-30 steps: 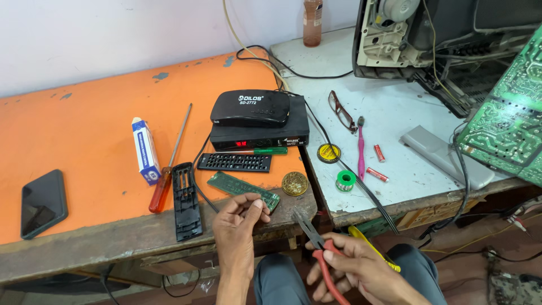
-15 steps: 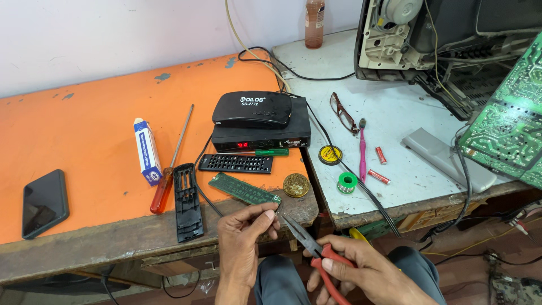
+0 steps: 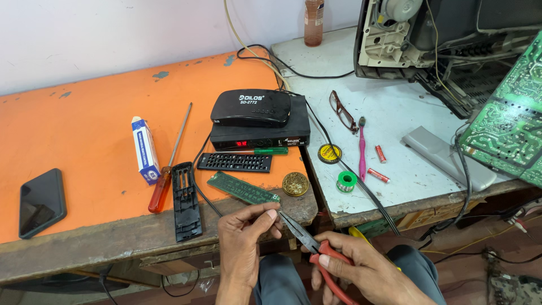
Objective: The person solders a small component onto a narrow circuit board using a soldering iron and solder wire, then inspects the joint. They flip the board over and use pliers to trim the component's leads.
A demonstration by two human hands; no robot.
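**Pliers and a tiny part at the front edge of a crowded repair tabletop**

Going left to right. A black smartphone (image 3: 42,202) lies face up on the orange tabletop (image 3: 84,124), well apart from the work, probably parked out of harm's way. Next a small white-and-blue box (image 3: 145,150), then a long red-handled screwdriver (image 3: 167,164) lying diagonal, handle toward the person so it's easy to grab. Just beside it sits a black remote-control back shell (image 3: 186,200), inside facing up, with its keypad half (image 3: 235,162) and the bare green circuit board (image 3: 243,188) spread out a bit further right, so the remote looks opened up and laid out part by part.

Behind those, a black set-top box (image 3: 252,107) is stacked on a second one, and a green screwdriver (image 3: 265,151) rests in front of them.

At the front edge, below the board, the left hand (image 3: 244,243) has thumb and fingertips pressed together, pinching something too small to make out. The right hand (image 3: 361,274) is wrapped around the red handles of needle-nose pliers (image 3: 307,240), tips aimed at that pinch, held low over the lap.

Further right: a round brass-coloured tin (image 3: 295,184), a solder spool (image 3: 346,181), eyeglasses (image 3: 342,111), a pink toothbrush (image 3: 362,148), two loose batteries (image 3: 379,164), a grey remote (image 3: 446,157) and a big green circuit board (image 3: 508,127) leaning by an opened television.
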